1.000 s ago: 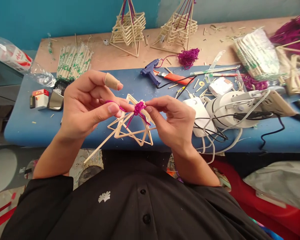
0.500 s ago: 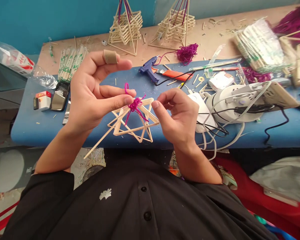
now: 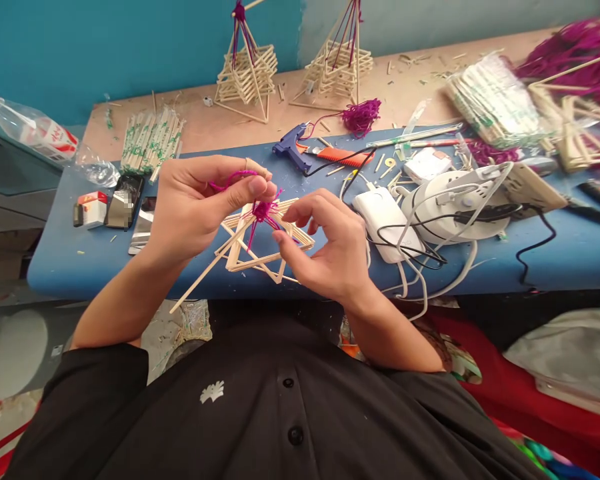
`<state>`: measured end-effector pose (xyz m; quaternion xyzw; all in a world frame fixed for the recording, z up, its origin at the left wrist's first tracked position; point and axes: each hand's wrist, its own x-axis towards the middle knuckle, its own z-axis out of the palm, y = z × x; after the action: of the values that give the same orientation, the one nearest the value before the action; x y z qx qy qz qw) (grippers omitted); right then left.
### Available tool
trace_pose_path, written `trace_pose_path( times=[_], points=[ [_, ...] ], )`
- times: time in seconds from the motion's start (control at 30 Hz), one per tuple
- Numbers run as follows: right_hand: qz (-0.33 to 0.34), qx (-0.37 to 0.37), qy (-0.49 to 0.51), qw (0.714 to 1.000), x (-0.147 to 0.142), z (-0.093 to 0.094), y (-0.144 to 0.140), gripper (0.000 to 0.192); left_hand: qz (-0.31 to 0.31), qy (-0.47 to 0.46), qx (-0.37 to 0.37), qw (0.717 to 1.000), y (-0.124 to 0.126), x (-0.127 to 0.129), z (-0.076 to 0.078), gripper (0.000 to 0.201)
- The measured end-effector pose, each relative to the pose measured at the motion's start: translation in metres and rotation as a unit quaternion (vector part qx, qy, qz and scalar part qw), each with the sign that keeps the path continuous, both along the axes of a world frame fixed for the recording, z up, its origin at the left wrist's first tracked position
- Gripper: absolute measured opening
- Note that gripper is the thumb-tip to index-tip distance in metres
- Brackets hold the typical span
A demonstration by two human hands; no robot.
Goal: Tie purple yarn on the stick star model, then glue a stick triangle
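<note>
**Stick frame and purple yarn held between two hands above a blue table**

Head view: A star-shaped frame of thin wooden sticks (image 3: 260, 250) is held in the air just above the near edge of the blue table (image 3: 70, 257), in front of the person's black shirt (image 3: 280, 413). A knot of purple yarn (image 3: 263, 211) is wound around the top joint of the frame, with loose strands hanging down through it. The left hand (image 3: 193, 210) is closed narrowly, thumb and fingers pinched together at the yarn knot, and a loop of yarn is seen arching over its fingers. The right hand (image 3: 330, 247) is curled beside the frame, its fingertips touching the sticks just below and to the right of the knot; a light pinch on the frame is shown. One long stick is seen jutting down and to the left from the frame.

Farther back on the table a blue glue gun (image 3: 291, 145), a bundle of wrapped chopsticks (image 3: 150, 139), a white charger with tangled cables (image 3: 385, 213) and two finished stick towers (image 3: 245, 67) are seen.
</note>
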<state>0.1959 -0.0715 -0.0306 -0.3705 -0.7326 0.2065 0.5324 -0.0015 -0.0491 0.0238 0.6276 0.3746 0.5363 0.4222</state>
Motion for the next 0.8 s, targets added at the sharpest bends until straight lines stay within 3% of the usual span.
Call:
trace_pose_path(
  times=[0.17, 0.43, 0.6, 0.67, 0.8],
  points=[
    [0.002, 0.014, -0.004, 1.0, -0.007, -0.002, 0.001, 0.005, 0.007, 0.003, 0.012, 1.0, -0.002, 0.004, 0.003, 0.01],
    [0.01, -0.011, 0.046, 0.999, -0.005, 0.01, 0.004, 0.008, 0.052, 0.065, 0.009, 0.997, 0.002, 0.004, 0.007, 0.033],
    [0.035, -0.023, 0.073, 0.996, -0.006, 0.015, 0.004, 0.009, 0.054, 0.125, -0.006, 0.991, 0.004, 0.002, 0.004, 0.021],
    [0.054, 0.012, 0.094, 0.994, -0.006, 0.017, 0.006, 0.01, 0.044, 0.163, 0.002, 0.986, 0.003, 0.002, 0.006, 0.016],
    [0.035, 0.164, 0.075, 0.983, -0.004, 0.016, 0.013, 0.015, 0.027, 0.244, 0.026, 0.969, 0.0, 0.006, 0.017, 0.011]
  ],
)
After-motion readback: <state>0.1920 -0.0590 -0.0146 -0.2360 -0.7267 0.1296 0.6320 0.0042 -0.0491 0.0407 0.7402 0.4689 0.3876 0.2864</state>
